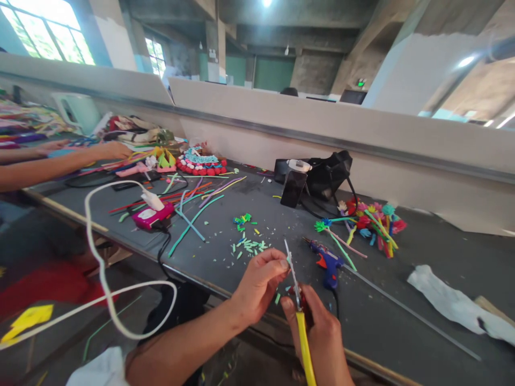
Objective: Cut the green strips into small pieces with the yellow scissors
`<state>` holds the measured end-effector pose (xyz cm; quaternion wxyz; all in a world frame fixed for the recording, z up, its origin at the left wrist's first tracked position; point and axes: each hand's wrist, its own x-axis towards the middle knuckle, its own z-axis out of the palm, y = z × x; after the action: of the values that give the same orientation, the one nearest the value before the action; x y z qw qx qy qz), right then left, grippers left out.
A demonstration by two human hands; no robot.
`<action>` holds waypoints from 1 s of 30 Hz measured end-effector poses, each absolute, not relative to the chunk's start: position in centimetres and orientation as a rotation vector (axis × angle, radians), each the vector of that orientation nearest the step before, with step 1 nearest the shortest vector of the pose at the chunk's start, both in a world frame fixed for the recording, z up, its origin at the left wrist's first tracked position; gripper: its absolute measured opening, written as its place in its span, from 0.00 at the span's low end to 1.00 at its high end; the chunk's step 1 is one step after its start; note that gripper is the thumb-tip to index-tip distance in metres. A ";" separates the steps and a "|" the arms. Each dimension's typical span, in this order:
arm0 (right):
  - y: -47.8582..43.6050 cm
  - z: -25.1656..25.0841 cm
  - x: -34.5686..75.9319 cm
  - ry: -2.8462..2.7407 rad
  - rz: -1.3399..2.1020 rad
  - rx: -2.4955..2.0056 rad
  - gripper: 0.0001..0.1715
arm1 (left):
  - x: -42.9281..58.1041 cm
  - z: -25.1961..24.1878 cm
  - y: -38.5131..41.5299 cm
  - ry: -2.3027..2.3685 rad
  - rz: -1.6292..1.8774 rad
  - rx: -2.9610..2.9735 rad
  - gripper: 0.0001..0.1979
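In my right hand [317,327] is a pair of yellow-handled scissors [303,343], its metal blades pointing away from me over the table's front edge. The thumb and fingertips of my left hand [259,287] are pinched together beside the blades. Whatever sits in that pinch is too small to make out. Just beyond my hands lie short cut pieces of light-green pipe cleaner [249,246] and a small green-and-blue tuft [243,220]. To the right of the blades rests a blue glue gun [328,262] with a long clear glue stick [402,303] in its back.
Fluffy flowers [380,222] are heaped at right, near a white cloth [446,300]. A phone [293,187] leans before a black bag [332,174]. Long pipe cleaners [197,225] and a pink power strip [153,216] with cables lie left. Another person's hand [116,150] works farther left.
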<state>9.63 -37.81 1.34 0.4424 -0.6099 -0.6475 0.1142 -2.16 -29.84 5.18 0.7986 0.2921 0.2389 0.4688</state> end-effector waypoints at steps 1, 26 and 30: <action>-37.8 1.4 9.5 -1.598 0.288 -1.516 0.15 | -2.2 5.2 -29.8 0.516 1.007 0.630 0.07; -37.6 2.4 10.0 -1.620 0.252 -1.537 0.18 | -1.6 4.5 -30.4 0.537 0.983 0.676 0.06; -37.6 2.5 10.3 -1.600 0.275 -1.538 0.18 | -1.6 4.7 -30.2 0.544 0.968 0.657 0.06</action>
<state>10.28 -37.57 2.47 0.4372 -0.6184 -0.6435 0.1108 -1.57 -30.24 4.74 0.7991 0.3062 0.2537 0.4510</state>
